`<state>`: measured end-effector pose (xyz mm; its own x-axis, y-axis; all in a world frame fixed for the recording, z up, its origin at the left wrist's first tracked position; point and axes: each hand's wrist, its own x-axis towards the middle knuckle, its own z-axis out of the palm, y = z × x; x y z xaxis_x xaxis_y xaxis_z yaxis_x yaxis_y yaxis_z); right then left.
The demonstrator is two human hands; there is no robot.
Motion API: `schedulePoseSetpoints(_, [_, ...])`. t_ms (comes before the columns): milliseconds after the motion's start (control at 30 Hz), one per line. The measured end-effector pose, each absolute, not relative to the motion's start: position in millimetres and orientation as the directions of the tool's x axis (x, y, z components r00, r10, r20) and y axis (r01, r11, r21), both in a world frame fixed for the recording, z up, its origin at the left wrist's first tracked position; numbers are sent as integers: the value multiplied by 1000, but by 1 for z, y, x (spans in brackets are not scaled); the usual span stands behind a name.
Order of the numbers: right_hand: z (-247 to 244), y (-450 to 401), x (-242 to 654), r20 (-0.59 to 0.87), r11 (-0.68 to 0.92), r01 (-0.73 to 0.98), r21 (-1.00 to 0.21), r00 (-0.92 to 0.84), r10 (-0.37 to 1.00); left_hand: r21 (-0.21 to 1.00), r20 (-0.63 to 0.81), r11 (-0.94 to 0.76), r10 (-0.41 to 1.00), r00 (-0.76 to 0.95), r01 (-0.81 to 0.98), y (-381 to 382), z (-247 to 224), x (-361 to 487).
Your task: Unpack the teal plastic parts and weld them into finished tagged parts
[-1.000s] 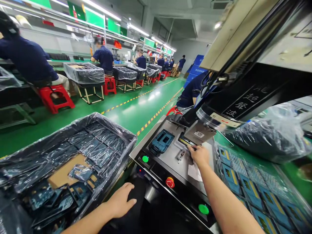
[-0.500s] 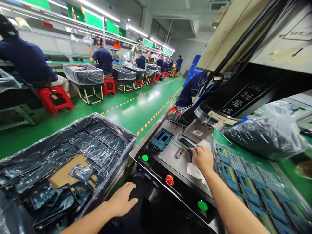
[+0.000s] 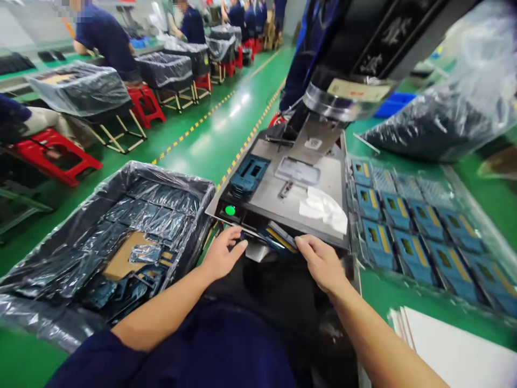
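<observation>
My right hand [image 3: 321, 261] is closed on one end of a dark blue plastic housing [image 3: 278, 237] with a yellow strip, held tilted at the front edge of the machine bed. My left hand [image 3: 226, 250] is just left of that housing, thumb and fingers apart, with nothing seen in it. On the metal bed [image 3: 264, 202] is a pale rectangular fixture [image 3: 299, 171]. Similar blue housings [image 3: 249, 175] lie to its left. A crumpled white cloth or tissue [image 3: 325, 209] is at its front right.
The press head [image 3: 345, 97] hangs over the bed, with a lit green button [image 3: 230, 210] at the front left. A plastic-lined bin [image 3: 169, 178] of parts stands left. Right are a tray of housings [image 3: 377, 242], a filled bag [image 3: 428, 126] and white sheets [image 3: 456, 345]. Co-workers [image 3: 105, 40] sit farther back.
My right hand has drawn back from the fixture toward me, bringing the housing with it. My left hand has come up closer to the housing. The view has tilted down.
</observation>
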<state>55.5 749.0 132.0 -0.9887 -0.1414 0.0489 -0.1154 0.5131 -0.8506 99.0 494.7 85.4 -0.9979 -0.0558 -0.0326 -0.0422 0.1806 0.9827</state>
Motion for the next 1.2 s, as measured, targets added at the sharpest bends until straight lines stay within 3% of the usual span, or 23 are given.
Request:
schedulePoseSetpoints(33, [125, 745, 65, -122, 410, 53, -911, -982, -144, 991, -64, 120, -26, -998, -66, 499, 89, 97])
schedulePoseSetpoints(100, [111, 738, 79, -396, 198, 360, -912, -899, -188, 986, -165, 38, 44, -985, -163, 509, 93, 95])
schedulePoseSetpoints(167, [97, 735, 88, -534, 52, 539, -841, -811, -237, 966, -260, 37, 104, -960, -258, 518, 92, 96])
schedulePoseSetpoints(233, [85, 734, 95, -575, -21, 598, -801, -780, -247, 948, -319, 58, 125, -940, -314, 526, 88, 99])
schedulePoseSetpoints(367, [71, 737, 102, -529, -25, 549, -836, -816, -232, 910, -414, 9, 77, -907, -415, 532, 81, 107])
schedulePoseSetpoints(533, [63, 739, 106, -403, 216, 353, -910, -877, -264, 854, -514, -50, 69, -855, -517, 533, 79, 112])
schedulePoseSetpoints(900, [58, 735, 113, -341, 248, 282, -927, -908, -244, 870, -487, 115, 58, -871, -479, 536, 79, 116])
schedulePoseSetpoints(1033, [51, 729, 115, -362, 164, 333, -929, -910, -204, 866, -381, 351, 6, -924, -355, 537, 78, 116])
schedulePoseSetpoints(1200, [41, 721, 121, -260, 103, 245, -964, -949, -177, 731, -178, 659, -64, -982, -176, 547, 82, 124])
